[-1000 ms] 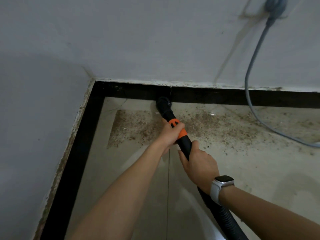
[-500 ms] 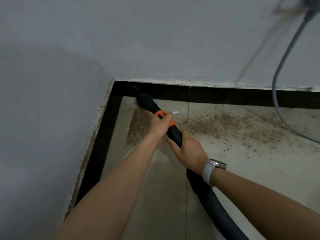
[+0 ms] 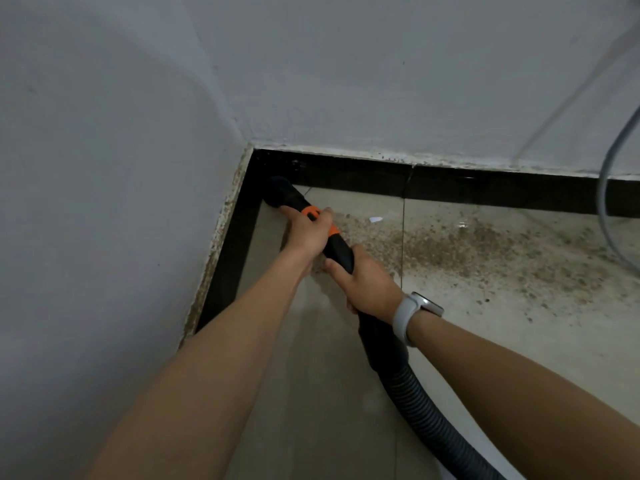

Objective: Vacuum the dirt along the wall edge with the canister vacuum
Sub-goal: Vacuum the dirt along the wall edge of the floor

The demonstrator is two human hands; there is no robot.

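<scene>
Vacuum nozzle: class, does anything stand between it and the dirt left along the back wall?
Nothing visible does. The nozzle sits in the corner; bare tile leads right to the dirt. A grey cable hangs farther right.

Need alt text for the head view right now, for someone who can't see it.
Both hands grip a black vacuum nozzle pushed into the floor corner against the black skirting: left hand at the orange collar, right hand behind. Brown dirt covers the floor to the right; a grey cable hangs there.

1. The left hand is reaching forward on an outstretched bare arm, fingers curling in a grip.
2. The right hand is gripping just behind it, wrist bent slightly.
</scene>
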